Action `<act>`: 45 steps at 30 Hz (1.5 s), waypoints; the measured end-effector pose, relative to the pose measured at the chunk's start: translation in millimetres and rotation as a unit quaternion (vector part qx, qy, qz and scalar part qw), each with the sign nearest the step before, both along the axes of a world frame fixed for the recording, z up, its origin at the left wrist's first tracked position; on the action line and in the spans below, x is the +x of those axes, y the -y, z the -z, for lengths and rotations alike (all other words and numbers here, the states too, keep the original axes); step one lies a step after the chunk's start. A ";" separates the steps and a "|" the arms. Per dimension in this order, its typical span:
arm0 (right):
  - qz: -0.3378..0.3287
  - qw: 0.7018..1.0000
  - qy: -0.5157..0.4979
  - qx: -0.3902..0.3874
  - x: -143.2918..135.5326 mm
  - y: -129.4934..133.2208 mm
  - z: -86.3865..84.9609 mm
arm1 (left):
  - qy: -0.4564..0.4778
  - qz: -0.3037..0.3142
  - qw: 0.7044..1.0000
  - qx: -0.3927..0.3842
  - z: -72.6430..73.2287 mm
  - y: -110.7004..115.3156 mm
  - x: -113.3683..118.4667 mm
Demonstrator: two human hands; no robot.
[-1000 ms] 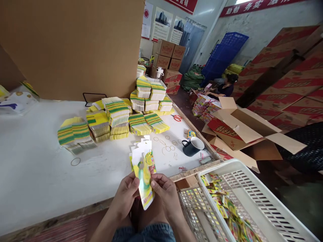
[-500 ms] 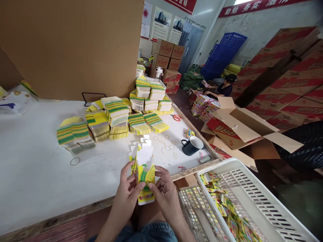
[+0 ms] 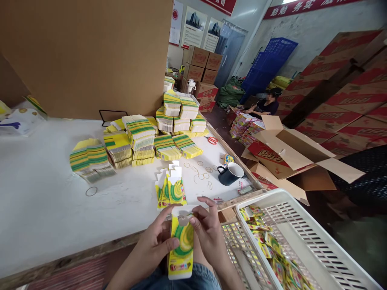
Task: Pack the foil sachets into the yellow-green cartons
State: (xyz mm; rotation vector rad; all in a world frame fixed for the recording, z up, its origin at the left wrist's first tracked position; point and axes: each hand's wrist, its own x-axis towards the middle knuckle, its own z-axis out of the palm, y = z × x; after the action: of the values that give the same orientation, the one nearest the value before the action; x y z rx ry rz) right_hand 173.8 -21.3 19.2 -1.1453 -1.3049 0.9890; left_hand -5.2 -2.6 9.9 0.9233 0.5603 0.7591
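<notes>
A small yellow and green carton [image 3: 182, 246], its top end open, is held upright over my lap in front of the table edge. My left hand [image 3: 161, 237] grips its left side, thumb across the front. At the top right edge by the white flap, my right hand [image 3: 208, 225] holds the carton with its thumb; the index finger is raised. Just beyond, a few similar cartons [image 3: 172, 187] lie overlapping on the white table [image 3: 127, 209], their white flaps pointing away from me.
Bundles of flat cartons [image 3: 139, 133] stand stacked at the back. To the right are a dark mug [image 3: 230, 174], rubber bands [image 3: 201, 176] and red scissors [image 3: 212, 140]. A white basket [image 3: 311, 229] of small packets borders the table. A person [image 3: 267, 104] sits beyond an open cardboard box [image 3: 284, 149].
The held carton has come toward me and down, away from the other cartons on the table. My right hand has shifted from its lower front to its top edge.
</notes>
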 end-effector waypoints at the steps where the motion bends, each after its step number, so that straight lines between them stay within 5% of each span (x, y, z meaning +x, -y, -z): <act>1: 0.000 1.000 0.005 0.012 0.9 0.1 -0.7 | -0.018 -0.006 1.000 0.013 -0.3 -1.0 0.0; 4: -0.019 0.996 0.080 0.020 5.0 0.2 -3.5 | -0.084 -0.047 0.994 0.045 1.5 -3.6 0.1; 7: -0.027 0.989 0.131 -0.066 4.9 -0.6 -2.9 | -0.123 -0.051 0.989 0.062 5.8 -3.6 1.7; 12: 0.008 0.974 0.201 -0.104 -3.0 -2.5 5.9 | -0.100 -0.036 0.989 0.104 9.2 -3.1 2.6; 24: 0.024 0.967 0.215 -0.134 -13.6 -4.1 7.7 | -0.084 -0.038 0.993 0.079 9.3 -2.5 2.7; 32: 0.005 0.984 0.171 -0.043 -0.4 -1.6 12.9 | -0.063 -0.043 0.996 0.038 8.4 -6.0 5.2; 35: 0.053 0.981 0.187 -0.012 12.0 4.5 3.7 | -0.087 -0.066 0.992 0.060 6.6 -7.5 16.5; 37: 0.170 0.953 0.250 0.027 28.5 11.1 -10.3 | -0.146 -0.107 0.976 0.123 7.2 -12.0 22.1; 39: 0.339 0.871 0.348 0.079 47.7 15.3 -24.4 | -0.244 -0.149 0.936 0.206 12.7 -19.5 23.9; 41: 0.415 0.809 0.405 0.098 60.2 12.3 -28.8 | -0.339 -0.165 0.886 0.271 24.2 -27.6 23.4; 42: 0.406 0.811 0.411 0.091 61.4 7.2 -24.8 | -0.371 -0.162 0.867 0.291 31.5 -30.8 23.2; 45: 0.275 0.884 0.378 0.010 42.9 -21.0 9.7 | -0.395 -0.153 0.853 0.305 53.0 -35.0 24.2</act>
State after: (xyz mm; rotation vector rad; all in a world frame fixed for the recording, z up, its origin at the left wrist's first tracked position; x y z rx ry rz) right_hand 216.7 -0.3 9.5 -1.8515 -1.4279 0.0806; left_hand 19.0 32.4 -43.0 1.7976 1.2532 0.8450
